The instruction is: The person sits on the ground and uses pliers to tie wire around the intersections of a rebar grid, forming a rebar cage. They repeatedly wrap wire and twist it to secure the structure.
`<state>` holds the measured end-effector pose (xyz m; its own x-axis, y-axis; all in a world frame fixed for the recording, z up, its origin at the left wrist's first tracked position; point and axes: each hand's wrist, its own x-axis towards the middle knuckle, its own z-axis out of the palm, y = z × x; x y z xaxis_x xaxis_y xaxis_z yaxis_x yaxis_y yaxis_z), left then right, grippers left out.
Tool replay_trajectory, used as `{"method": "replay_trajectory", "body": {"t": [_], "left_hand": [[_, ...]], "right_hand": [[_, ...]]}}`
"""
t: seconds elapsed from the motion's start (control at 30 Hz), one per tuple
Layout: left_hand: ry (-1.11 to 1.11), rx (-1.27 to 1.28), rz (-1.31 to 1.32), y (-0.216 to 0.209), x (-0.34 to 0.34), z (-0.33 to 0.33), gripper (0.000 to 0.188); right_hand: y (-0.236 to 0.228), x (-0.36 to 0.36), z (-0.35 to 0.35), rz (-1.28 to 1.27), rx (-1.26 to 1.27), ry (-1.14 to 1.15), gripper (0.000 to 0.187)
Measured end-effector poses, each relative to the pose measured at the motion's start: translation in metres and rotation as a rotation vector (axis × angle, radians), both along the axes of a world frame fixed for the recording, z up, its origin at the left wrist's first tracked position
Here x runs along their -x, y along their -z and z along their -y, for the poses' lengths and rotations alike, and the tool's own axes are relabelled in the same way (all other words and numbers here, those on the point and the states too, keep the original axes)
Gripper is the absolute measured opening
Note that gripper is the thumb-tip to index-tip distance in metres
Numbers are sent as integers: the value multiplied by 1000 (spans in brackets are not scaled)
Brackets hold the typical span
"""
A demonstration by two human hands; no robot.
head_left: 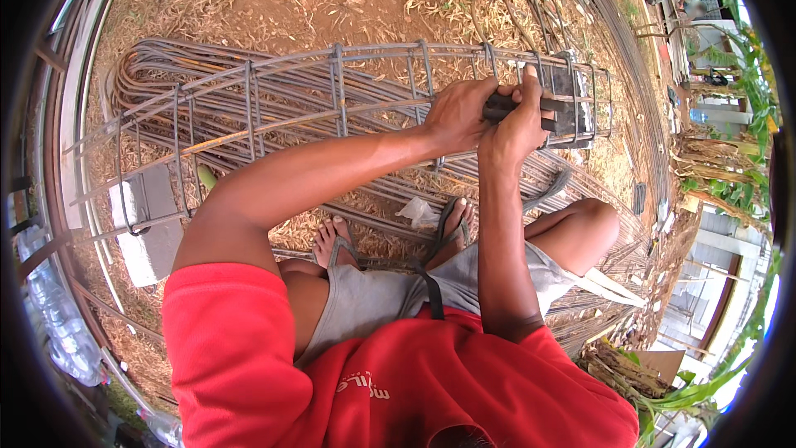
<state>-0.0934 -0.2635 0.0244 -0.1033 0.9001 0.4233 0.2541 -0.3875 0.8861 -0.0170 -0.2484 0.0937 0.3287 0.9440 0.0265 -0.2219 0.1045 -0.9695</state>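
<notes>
A long rebar cage [338,87] of thin bars and square stirrups lies crosswise in front of me. My left hand [461,114] and my right hand [516,123] meet at its right end, fingers closed around a dark tool [497,106] with black handles. Its exact kind is hard to make out, since my fingers cover much of it. My right thumb points up beside a stirrup on the far side. Under this end of the cage stands a dark grey block [578,95]; a pale block [148,224] sits under the left end.
Bundled bent steel bars [145,62] lie beneath and beyond the cage. Nearer my sandalled feet are a crumpled clear plastic bag [418,213] and a dark wire bundle [549,189]. Plastic bottles [65,315] lie far left; long rods [618,33] and plants [746,116] line the right.
</notes>
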Motion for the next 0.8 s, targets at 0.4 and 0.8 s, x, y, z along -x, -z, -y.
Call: {"method": "replay_trajectory", "body": {"t": [0.4,0.8], "left_hand": [[875,494,-143,-21,41,-45,28],[587,183,-262,-31,33,-23,29]], "right_hand": [[-58,-68,-11,77,-91,-944,61],[-57,-51,20,-176,-36,-424,55]]}}
